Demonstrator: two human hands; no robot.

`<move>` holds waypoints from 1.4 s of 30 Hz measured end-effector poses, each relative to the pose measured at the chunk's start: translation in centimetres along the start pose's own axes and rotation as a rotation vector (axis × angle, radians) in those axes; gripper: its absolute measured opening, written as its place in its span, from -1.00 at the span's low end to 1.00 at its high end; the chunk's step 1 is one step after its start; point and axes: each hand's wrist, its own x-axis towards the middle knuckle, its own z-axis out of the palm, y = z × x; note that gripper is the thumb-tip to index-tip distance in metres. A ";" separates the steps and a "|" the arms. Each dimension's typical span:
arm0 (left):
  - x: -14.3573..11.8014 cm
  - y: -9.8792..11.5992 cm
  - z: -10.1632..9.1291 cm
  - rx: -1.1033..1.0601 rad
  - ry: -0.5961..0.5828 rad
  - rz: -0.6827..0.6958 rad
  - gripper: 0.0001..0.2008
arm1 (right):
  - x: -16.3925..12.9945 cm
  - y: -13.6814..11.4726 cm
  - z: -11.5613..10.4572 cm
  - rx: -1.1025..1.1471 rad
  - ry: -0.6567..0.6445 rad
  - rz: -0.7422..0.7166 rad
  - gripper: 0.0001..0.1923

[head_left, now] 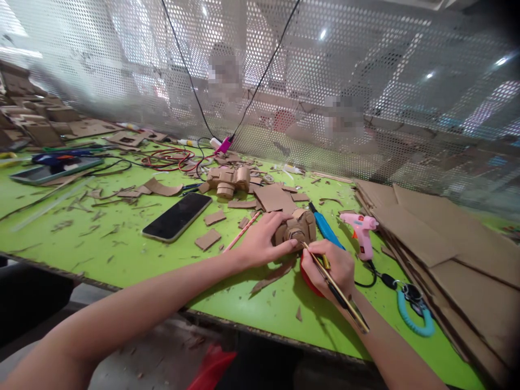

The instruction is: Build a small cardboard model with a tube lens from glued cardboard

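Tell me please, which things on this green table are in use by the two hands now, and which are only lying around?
In use:
- small cardboard model, steadied by the left hand
- thin black-and-gold tool, held in the right hand, tip at the model

Lying about:
- phone
- pink glue gun
- blue-handled tool
- second cardboard model
- cardboard sheets
- scraps

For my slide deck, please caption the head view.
Left hand steadies a small cardboard model while the right hand applies a pencil on a green table.
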 end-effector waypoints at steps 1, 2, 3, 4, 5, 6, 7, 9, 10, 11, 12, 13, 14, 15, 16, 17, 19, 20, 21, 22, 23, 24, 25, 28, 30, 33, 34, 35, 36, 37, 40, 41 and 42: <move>0.0 0.0 0.0 0.001 -0.001 -0.002 -0.50 | 0.0 0.0 0.0 -0.001 -0.006 0.000 -0.80; 0.0 0.0 0.0 0.001 -0.004 -0.005 -0.50 | 0.0 0.0 0.0 -0.003 -0.010 -0.002 -0.80; 0.0 0.0 0.0 0.000 -0.004 -0.008 -0.49 | 0.0 0.0 0.0 -0.005 -0.011 -0.006 -0.80; 0.0 0.0 0.0 -0.001 -0.004 -0.009 -0.49 | 0.0 0.0 0.0 -0.008 -0.010 -0.009 -0.79; 0.0 0.0 0.0 -0.003 -0.004 -0.008 -0.49 | 0.0 0.0 0.0 -0.011 -0.008 -0.013 -0.79; 0.0 0.0 0.0 -0.004 -0.005 -0.007 -0.49 | 0.1 0.0 0.0 -0.013 -0.007 -0.016 -0.79; 0.0 0.1 -0.1 -0.005 -0.004 -0.006 -0.49 | 0.1 0.0 -0.1 -0.012 -0.007 -0.016 -0.79; 0.0 0.1 -0.1 -0.008 -0.005 -0.004 -0.49 | 0.1 0.0 0.0 -0.006 -0.016 -0.007 -0.79; 0.0 0.1 -0.1 -0.009 -0.006 -0.004 -0.49 | 0.1 0.1 0.0 -0.003 -0.021 -0.002 -0.79; 0.0 0.1 -0.1 -0.010 -0.006 -0.005 -0.49 | 0.1 0.1 0.0 -0.002 -0.023 0.001 -0.79; 0.0 0.0 -0.1 -0.011 -0.007 -0.005 -0.49 | 0.0 0.1 0.0 -0.001 -0.023 0.002 -0.79; 0.0 0.0 0.0 -0.011 -0.007 -0.004 -0.49 | 0.0 0.1 0.0 -0.002 -0.022 0.002 -0.79; 0.1 0.0 0.0 -0.013 -0.007 -0.002 -0.49 | 0.0 0.0 0.0 -0.002 -0.022 0.002 -0.79; 0.1 0.0 0.0 -0.013 -0.007 0.000 -0.49 | 0.0 0.0 0.0 -0.002 -0.022 0.002 -0.79; 0.1 -0.1 0.0 -0.014 -0.008 0.000 -0.49 | 0.0 0.0 -0.1 -0.001 -0.023 0.000 -0.78; 0.1 -0.1 0.0 -0.013 -0.008 -0.001 -0.49 | 0.1 -0.1 -0.1 -0.001 -0.025 -0.005 -0.78; 0.1 -0.1 0.0 -0.010 -0.008 -0.004 -0.49 | 0.2 -0.1 -0.1 0.000 -0.026 -0.032 -0.77; 0.1 -0.1 0.0 -0.008 -0.009 -0.005 -0.49 | 0.3 -0.1 -0.1 -0.004 -0.028 -0.055 -0.76; 0.1 -0.1 0.0 -0.004 -0.008 -0.003 -0.49 | 0.4 -0.1 -0.1 -0.011 -0.035 -0.085 -0.76; 0.1 -0.1 0.0 0.002 -0.006 0.002 -0.49 | 0.4 -0.1 -0.2 -0.023 -0.050 -0.118 -0.75; 0.0 -0.1 0.0 0.010 -0.004 0.009 -0.49 | 0.5 -0.1 -0.2 -0.038 -0.067 -0.151 -0.75; 0.0 -0.1 0.0 0.020 -0.003 0.018 -0.49 | 0.6 -0.1 -0.2 -0.054 -0.088 -0.179 -0.75; 0.0 -0.1 0.1 0.032 -0.003 0.027 -0.49 | 0.6 -0.1 -0.3 -0.069 -0.107 -0.202 -0.74; 0.0 -0.2 0.1 0.060 -0.004 0.035 -0.49 | 0.6 -0.2 -0.3 -0.086 -0.125 -0.222 -0.73; 0.0 -0.2 0.2 0.067 0.000 0.033 -0.50 | 0.5 -0.2 -0.3 -0.083 -0.118 -0.219 -0.73; 0.0 -0.2 0.3 0.074 0.003 0.051 -0.51 | 0.3 -0.2 -0.2 -0.076 -0.110 -0.214 -0.74; 0.0 -0.2 0.3 0.077 0.003 0.056 -0.52 | 0.3 -0.2 -0.2 -0.074 -0.110 -0.212 -0.74; 0.0 -0.2 0.3 0.079 0.003 0.058 -0.52 | 0.4 -0.3 -0.1 -0.074 -0.107 -0.210 -0.74; 0.0 -0.1 0.3 0.081 0.001 0.057 -0.52 | 0.4 -0.4 -0.1 -0.077 -0.102 -0.205 -0.74; 0.0 -0.1 0.3 0.082 -0.001 0.053 -0.52 | 0.5 -0.5 -0.1 -0.082 -0.099 -0.198 -0.74; 0.0 0.0 0.3 0.082 -0.005 0.040 -0.53 | 0.9 -0.9 -0.2 -0.104 -0.094 -0.170 -0.76; 0.0 0.1 0.3 0.081 -0.006 0.038 -0.53 | 1.0 -1.0 -0.2 -0.108 -0.096 -0.163 -0.76; 0.0 0.1 0.3 0.080 -0.006 0.037 -0.53 | 1.1 -1.1 -0.2 -0.109 -0.097 -0.160 -0.77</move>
